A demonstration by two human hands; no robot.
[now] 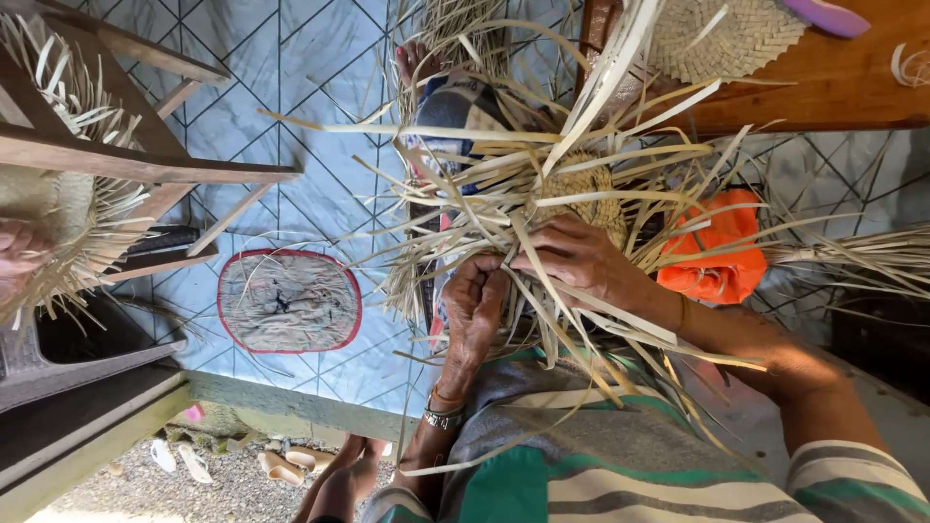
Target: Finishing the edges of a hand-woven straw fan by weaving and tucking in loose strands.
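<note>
The left hand (473,305) is curled tight around a bundle of pale straw strips (504,184) at the edge of the woven straw disc (586,189), which lies in the lap, just beside an orange cloth (722,257). The right hand (581,257) pinches single strips between thumb and fingers, touching the left. Keep the left grip firm so the weave stays tight; feed one strip at a time, flat and untwisted, close against the finished rows.
</note>
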